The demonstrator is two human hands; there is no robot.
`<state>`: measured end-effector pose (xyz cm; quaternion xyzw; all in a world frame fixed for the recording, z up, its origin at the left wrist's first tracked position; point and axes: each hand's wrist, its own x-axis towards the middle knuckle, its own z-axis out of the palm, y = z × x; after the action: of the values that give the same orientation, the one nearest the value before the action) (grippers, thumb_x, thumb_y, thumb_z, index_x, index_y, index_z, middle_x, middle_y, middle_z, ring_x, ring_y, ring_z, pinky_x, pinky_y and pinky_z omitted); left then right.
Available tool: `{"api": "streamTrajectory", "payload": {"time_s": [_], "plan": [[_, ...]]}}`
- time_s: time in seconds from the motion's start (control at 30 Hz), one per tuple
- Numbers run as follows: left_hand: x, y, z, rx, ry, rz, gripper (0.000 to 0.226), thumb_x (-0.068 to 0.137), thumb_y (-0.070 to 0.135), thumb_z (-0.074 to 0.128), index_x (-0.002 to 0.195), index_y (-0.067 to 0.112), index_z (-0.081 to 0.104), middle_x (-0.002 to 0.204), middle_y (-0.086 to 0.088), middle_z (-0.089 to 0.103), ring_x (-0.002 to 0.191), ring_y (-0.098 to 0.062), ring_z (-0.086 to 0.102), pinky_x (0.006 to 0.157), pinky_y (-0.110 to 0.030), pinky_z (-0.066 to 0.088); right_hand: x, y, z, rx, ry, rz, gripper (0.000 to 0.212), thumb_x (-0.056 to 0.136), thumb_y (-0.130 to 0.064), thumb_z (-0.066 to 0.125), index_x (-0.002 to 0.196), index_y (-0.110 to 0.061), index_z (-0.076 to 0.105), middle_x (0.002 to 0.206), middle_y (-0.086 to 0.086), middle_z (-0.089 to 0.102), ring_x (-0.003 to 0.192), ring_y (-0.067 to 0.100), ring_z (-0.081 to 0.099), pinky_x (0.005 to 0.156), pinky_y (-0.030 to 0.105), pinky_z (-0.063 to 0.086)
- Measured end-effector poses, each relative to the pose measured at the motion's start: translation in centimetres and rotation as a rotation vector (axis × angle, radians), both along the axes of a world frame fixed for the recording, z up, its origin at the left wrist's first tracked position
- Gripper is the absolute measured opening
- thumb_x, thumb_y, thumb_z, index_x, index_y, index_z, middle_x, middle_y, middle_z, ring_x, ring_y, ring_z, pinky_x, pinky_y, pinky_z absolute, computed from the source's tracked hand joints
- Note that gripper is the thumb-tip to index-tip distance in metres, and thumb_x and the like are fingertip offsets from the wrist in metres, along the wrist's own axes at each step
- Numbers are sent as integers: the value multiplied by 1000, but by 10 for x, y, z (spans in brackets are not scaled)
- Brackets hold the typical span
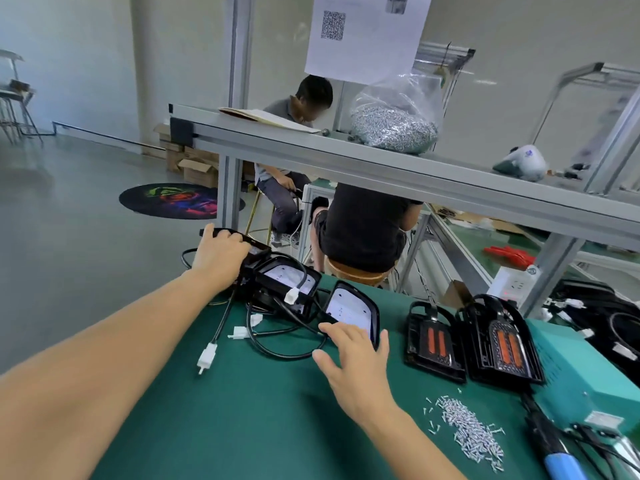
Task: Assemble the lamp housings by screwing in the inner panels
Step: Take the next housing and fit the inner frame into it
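Note:
At the far left edge of the green table, my left hand grips a black lamp housing. Beside it lies a second housing with a white inner panel, its black cables and white connectors trailing over the mat. My right hand reaches with spread fingers and touches the near edge of a third housing with a white panel. Two black housings with orange inserts lie to the right. A pile of small silver screws lies near the front right.
A blue-handled electric screwdriver and a teal power box sit at the right edge. An aluminium shelf crosses overhead with a bag of screws. Two people sit beyond the table. More cabled housings lie far right.

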<state>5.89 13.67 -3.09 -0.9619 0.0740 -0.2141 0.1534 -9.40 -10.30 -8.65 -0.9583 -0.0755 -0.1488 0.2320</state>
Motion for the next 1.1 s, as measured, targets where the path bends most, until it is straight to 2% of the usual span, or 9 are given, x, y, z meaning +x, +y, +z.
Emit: {"api": "streamTrajectory", "payload": {"time_s": [0.13, 0.27, 0.4, 0.47, 0.57, 0.7, 0.8, 0.9, 1.1], "plan": [[10, 3, 4, 110, -24, -55, 34, 86, 11, 55, 117, 23, 59, 118, -1, 56, 114, -22, 51, 106, -38, 26, -2, 2, -4, 32, 63, 4, 37, 100, -41, 45, 137, -36, 48, 138, -20, 41, 135, -2, 27, 110, 35, -26], [14, 4, 7, 113, -38, -83, 28, 84, 6, 55, 106, 22, 61, 107, 2, 61, 103, -20, 58, 102, -33, 28, -6, -2, -4, 40, 85, -9, 35, 100, -41, 46, 134, -36, 49, 136, -21, 42, 133, -3, 29, 112, 35, -24], [8, 10, 16, 13, -81, -151, 23, 87, 10, 55, 105, 22, 63, 100, 3, 61, 97, -19, 56, 96, -31, 27, -9, -9, 0, 63, 68, -13, 34, 100, -39, 47, 133, -34, 51, 132, -22, 45, 129, -3, 34, 117, 34, -16], [0, 9, 21, -124, -205, -276, 17, 85, 5, 63, 98, 13, 68, 92, -6, 63, 89, -27, 58, 90, -38, 31, -9, -10, 4, 110, 45, 4, 34, 99, -38, 50, 132, -32, 53, 130, -21, 48, 128, 0, 37, 117, 24, -1], [-26, 2, 24, -268, -408, -446, 19, 69, -8, 76, 82, 6, 73, 74, -10, 64, 70, -30, 60, 79, -40, 34, -12, -8, 14, 291, 65, 24, 34, 96, -34, 57, 130, -29, 55, 129, -19, 52, 124, 0, 42, 102, 14, 26], [-63, -16, 14, -270, -526, -571, 24, 65, -12, 75, 78, 8, 72, 72, -6, 63, 65, -27, 61, 77, -35, 29, -15, -4, 34, 636, 200, 56, 30, 94, -36, 60, 124, -37, 54, 124, -20, 56, 118, -3, 50, 98, 16, 34], [-88, -26, 0, -234, -592, -630, 25, 71, -11, 58, 78, 10, 71, 71, -4, 61, 64, -25, 60, 78, -35, 31, -18, 3, 44, 873, 333, 81, 30, 93, -44, 58, 122, -40, 52, 123, -21, 59, 112, -11, 53, 97, 18, 38], [-109, -35, -15, -207, -584, -692, 31, 79, -3, 43, 75, 13, 70, 72, -1, 60, 67, -23, 61, 75, -33, 34, -14, 18, 48, 1073, 493, 113, 26, 92, -49, 54, 113, -33, 55, 121, -6, 63, 112, 7, 61, 97, 27, 46], [-120, -44, -37, -215, -558, -752, 29, 78, -2, 47, 75, 15, 71, 72, 2, 62, 71, -20, 64, 76, -31, 36, 13, 52, 46, 1446, 666, 30, 31, 100, -26, 55, 116, 0, 57, 103, 16, 57, 80, 24, 68, 67, 32, 59]]}}
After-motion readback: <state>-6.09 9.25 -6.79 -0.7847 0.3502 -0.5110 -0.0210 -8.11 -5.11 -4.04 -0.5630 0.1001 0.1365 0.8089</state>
